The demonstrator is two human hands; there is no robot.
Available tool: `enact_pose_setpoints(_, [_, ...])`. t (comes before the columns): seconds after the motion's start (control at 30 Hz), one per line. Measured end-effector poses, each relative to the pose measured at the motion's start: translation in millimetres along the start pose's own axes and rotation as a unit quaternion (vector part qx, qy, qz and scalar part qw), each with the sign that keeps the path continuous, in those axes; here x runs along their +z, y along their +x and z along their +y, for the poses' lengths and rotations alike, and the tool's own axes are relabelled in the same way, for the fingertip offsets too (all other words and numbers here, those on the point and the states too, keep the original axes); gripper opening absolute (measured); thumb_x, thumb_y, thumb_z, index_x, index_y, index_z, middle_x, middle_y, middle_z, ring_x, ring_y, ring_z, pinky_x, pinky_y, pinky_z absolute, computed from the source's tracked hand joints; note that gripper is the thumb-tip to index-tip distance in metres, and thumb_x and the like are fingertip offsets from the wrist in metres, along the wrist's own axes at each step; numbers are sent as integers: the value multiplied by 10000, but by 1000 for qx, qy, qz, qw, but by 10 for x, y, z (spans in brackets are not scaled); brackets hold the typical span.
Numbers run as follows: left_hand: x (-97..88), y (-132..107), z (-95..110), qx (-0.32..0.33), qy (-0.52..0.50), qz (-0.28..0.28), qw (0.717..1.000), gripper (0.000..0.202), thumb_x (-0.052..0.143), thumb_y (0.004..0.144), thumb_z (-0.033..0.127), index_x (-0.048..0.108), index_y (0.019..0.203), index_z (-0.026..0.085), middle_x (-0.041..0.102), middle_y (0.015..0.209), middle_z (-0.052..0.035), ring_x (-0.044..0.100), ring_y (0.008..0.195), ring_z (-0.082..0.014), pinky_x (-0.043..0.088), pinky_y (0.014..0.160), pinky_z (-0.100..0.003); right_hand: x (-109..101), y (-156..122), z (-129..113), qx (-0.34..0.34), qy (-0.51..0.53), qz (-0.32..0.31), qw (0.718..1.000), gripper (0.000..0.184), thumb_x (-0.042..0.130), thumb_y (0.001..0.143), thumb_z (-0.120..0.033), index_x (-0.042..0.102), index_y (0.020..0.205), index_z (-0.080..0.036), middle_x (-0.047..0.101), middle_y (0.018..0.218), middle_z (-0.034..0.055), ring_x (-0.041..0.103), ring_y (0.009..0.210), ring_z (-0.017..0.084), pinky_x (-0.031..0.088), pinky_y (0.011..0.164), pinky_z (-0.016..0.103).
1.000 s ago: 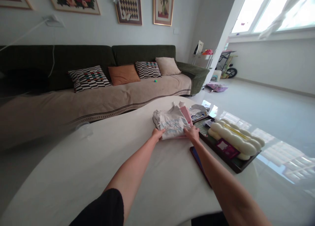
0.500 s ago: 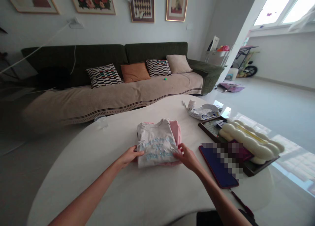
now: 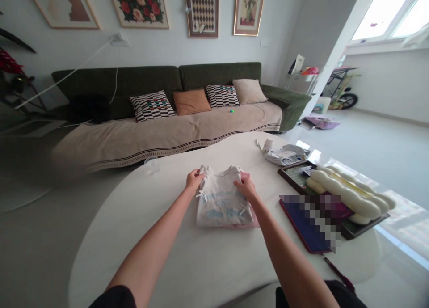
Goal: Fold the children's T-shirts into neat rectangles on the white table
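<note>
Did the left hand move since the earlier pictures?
Yes. Compared with the tray on the table, the left hand moved forward, toward the sofa.

A dark green sofa (image 3: 214,78) is covered by a beige throw (image 3: 167,140) and lined with two black-and-white patterned cushions (image 3: 152,106), an orange cushion (image 3: 191,101) and a cream cushion (image 3: 248,91), while framed pictures (image 3: 202,17) are hung in a row on the pale wall (image 3: 276,17) behind it. Daylight is admitted by a bright window (image 3: 382,17) at the right and reflected across the glossy pale floor (image 3: 378,142). A metal side cart (image 3: 301,81) is placed just beyond the sofa's far arm, and a wheeled folding frame (image 3: 342,86) is stood further back.
</note>
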State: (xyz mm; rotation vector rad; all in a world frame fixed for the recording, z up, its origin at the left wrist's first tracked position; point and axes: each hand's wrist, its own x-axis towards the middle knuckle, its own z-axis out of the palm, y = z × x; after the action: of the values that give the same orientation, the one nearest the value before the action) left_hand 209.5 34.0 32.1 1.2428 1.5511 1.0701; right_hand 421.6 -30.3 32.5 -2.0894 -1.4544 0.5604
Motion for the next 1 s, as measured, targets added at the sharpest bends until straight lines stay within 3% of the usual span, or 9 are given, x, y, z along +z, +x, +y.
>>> enact_pose_setpoints(0.1, [84,57,102,35,32,8,999,330,605,674,294,617,982,176,656,807,-21,613,746,-146,437,638,-209,-111,-14,81,17,-3,20,1000,342,395,802,-399,613,919,-163,640,829,50,588,775,168,395,634,224])
enact_pose_setpoints(0.2, [191,24,110,22,85,34,996,400,610,677,271,575,1059,157,636,980,-98,585,934,-220,429,773,-288,-147,-69,170,46,-13,43,998,467,405,808,-422,509,1142,-113,580,1062,152,542,985,235,399,770,289])
enact_pose_setpoints(0.3, [276,-134,-21,20,139,48,989,576,658,646,296,490,1178,155,520,1199,-165,453,1146,-290,362,907,-372,-84,-138,246,55,-13,43,997,645,430,803,-450,334,1305,-57,437,1240,243,436,1146,296,357,877,367])
enact_pose_setpoints(0.43, [315,-396,-337,115,210,13,971,624,548,754,269,327,1329,167,463,1280,-143,399,1211,-247,301,994,-357,61,-209,265,20,15,-1,1000,612,374,841,-374,238,1363,-86,479,1233,195,461,1139,263,338,920,367])
enact_pose_setpoints(0.67, [-10,-679,-653,102,170,8,980,515,488,798,289,392,1287,159,552,1202,-121,519,1098,-225,391,920,-327,96,-305,228,-35,86,-84,992,539,480,780,-282,373,1301,-202,563,1182,77,544,1040,189,402,852,269])
enact_pose_setpoints(0.77, [-230,-836,-699,82,160,79,981,602,556,751,350,382,1284,134,488,1273,-144,443,1181,-243,334,981,-355,33,-353,307,11,112,-97,989,628,552,731,-400,388,1278,-138,585,1130,115,570,987,208,450,759,269])
enact_pose_setpoints(0.83, [-312,-1008,-760,38,138,101,984,622,557,747,384,379,1281,119,458,1298,-160,408,1212,-252,311,1001,-365,-12,-422,367,50,129,-119,983,609,584,686,-484,512,1133,-76,647,945,133,618,838,227,471,631,266])
enact_pose_setpoints(0.93, [-305,-1348,-886,12,71,46,996,587,525,767,396,388,1276,138,438,1323,-136,380,1238,-222,291,1023,-328,-82,-582,409,78,170,-177,966,463,616,644,-506,615,831,-82,651,664,88,628,634,210,456,502,243])
enact_pose_setpoints(1.0, [-272,-1565,-943,23,32,24,999,592,527,764,392,381,1283,146,387,1365,-121,322,1274,-208,247,1052,-311,-133,-693,367,84,208,-220,949,385,620,647,-473,615,743,-100,647,621,80,627,602,202,465,490,241])
